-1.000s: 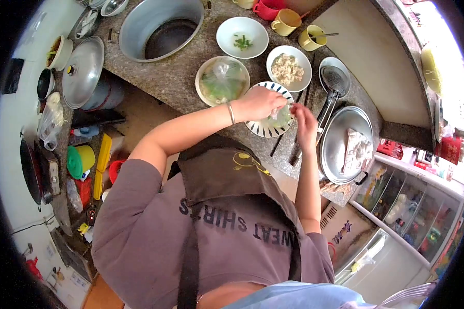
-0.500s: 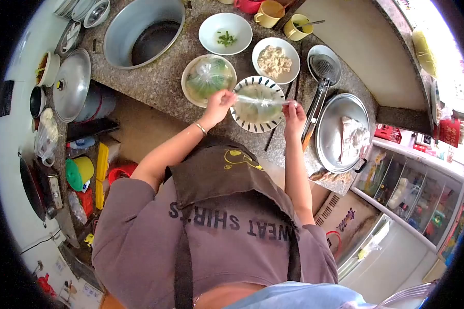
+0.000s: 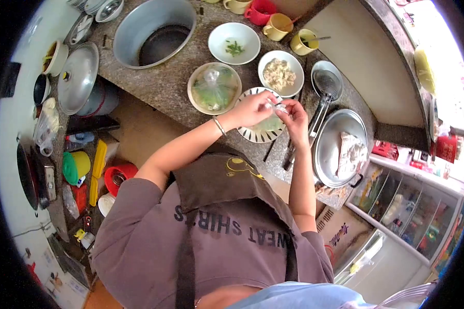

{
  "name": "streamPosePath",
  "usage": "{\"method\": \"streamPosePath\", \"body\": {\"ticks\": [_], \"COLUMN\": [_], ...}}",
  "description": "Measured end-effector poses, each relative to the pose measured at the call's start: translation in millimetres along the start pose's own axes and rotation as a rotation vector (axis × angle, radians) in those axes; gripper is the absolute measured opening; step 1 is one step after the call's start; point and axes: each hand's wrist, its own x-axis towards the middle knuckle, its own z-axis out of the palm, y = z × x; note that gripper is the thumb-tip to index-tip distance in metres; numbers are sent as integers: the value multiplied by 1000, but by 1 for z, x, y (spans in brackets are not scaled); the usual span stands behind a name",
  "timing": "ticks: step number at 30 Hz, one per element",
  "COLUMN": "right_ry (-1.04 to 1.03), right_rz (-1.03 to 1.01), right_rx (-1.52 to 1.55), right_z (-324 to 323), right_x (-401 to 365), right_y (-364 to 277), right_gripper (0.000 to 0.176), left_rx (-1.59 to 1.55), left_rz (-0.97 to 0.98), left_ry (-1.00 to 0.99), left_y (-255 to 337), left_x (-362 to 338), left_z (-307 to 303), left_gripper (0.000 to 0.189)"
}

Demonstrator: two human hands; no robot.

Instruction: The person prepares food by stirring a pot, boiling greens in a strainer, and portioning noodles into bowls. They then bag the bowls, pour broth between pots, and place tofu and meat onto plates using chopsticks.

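Observation:
Over the bowl with a dark-striped rim (image 3: 246,131), my left hand (image 3: 253,109) and my right hand (image 3: 295,119) meet, both closed on the gathered ends of a clear plastic bag (image 3: 274,106). Part of the bag sits in the bowl beneath my fingers. To the left is another bowl (image 3: 214,88) holding a clear bag with green contents and a bunched top. Behind stand a white bowl with green pieces (image 3: 234,43) and a white bowl of pale shredded food (image 3: 280,73).
A large metal pot (image 3: 154,33) stands at the back left, with a metal lid (image 3: 78,79) further left. Yellow and red mugs line the back. At the right are a strainer (image 3: 327,81) and a metal tray (image 3: 340,148); a chopstick lies near the bowl.
My hands have come together, bringing the stretched ends of the plastic close to each other. The view has shifted slightly.

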Motion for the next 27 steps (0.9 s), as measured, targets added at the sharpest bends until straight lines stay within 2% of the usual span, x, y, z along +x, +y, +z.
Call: {"method": "streamPosePath", "body": {"ticks": [1,2,3,4,5,6,7,9,11,12,13,14,16,17,19,22,23,26,27], "right_ry": [-105,-105,-189,-269,-257,-225,-216,-218,-212,-202,-199,-165,-150,-145,-133,-139,-158,-231,-243], "right_rz": [45,10,-44,-102,116,99,128,113,105,97,91,101,64,39,6,-60,-110,-286,-305], "right_rx": [365,370,250,128,187,223,240,264,305,341,411,405,368,359,445,534,548,530,550], "right_z": [5,13,13,10,7,7,3,-3,-1,0,3,4,3,2,4,11,15,32,42], "right_x": [0,-3,-4,-3,-4,-1,0,4,2,0,-1,-2,-2,-1,-2,-3,-1,3,3], "right_y": [-10,-20,-14,-9,-4,-4,-4,-2,-15,-24,-32,-45,-62,-66,-83,-110,-121,-161,-179], "right_gripper": [34,31,29,26,19,11,10,13,10,8,9,19,29,37,40,44,44,48,49], "left_rx": [228,449,483,491,618,740,627,751,976,977,1138,1177,753,755,582,421,342,353,356], "left_rz": [-46,-101,154,151,-8,-170,-60,405,262,182,123,225,-35,-40,19,-69,7,78,105], "left_ry": [-107,-213,-151,-138,-166,-198,-88,284,415,436,427,301,0,15,127,243,281,243,285], "left_y": [15,23,11,30,50,63,43,40,58,51,42,24,9,7,16,39,48,92,112], "left_x": [2,1,1,0,0,-2,-7,-22,-43,-47,-49,-47,-36,-36,-34,-48,-52,-69,-72], "left_z": [-4,-4,0,-5,-9,-12,-16,-35,-74,-98,-115,-136,-154,-154,-148,-147,-143,-145,-146], "left_gripper": [30,30,31,31,31,32,33,36,49,53,56,43,24,24,7,8,14,15,16]}}
